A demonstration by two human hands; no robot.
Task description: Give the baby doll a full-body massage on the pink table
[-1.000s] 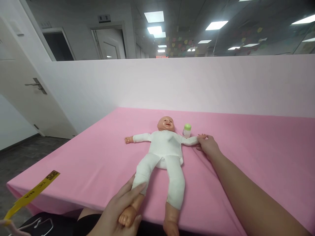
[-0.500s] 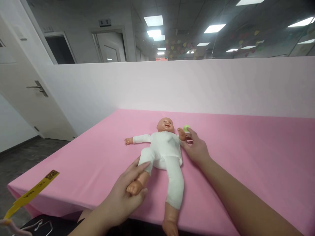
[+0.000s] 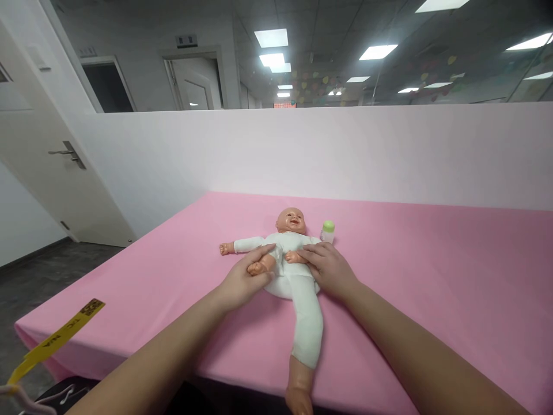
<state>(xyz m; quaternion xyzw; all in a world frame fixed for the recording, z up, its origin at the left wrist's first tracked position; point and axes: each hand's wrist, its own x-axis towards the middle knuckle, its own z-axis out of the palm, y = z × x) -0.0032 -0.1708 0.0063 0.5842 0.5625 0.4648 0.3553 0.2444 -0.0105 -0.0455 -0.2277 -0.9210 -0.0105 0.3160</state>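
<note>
A baby doll (image 3: 283, 284) with a white cloth body lies on its back on a pink cloth, its head at the far end. My left hand (image 3: 247, 280) is closed around the doll's bent leg, whose bare foot (image 3: 258, 268) shows between thumb and fingers over the belly. My right hand (image 3: 330, 268) grips the doll's arm, laid across the body so that its small hand (image 3: 295, 257) rests on the belly. The other leg (image 3: 307, 323) stretches straight toward me. Just beyond my right hand stands a small bottle (image 3: 328, 231) with a green cap.
The pink-covered table (image 3: 432, 276) meets a white half wall (image 3: 345, 153) with glass above it. A door (image 3: 56, 144) stands at the left. A yellow tag (image 3: 60, 337) hangs at the lower left, and the table's front edge is close to me.
My left hand has pushed the doll's leg up and away from me, bending it toward the belly. My right hand has brought the doll's arm down across the body, uncovering the bottle.
</note>
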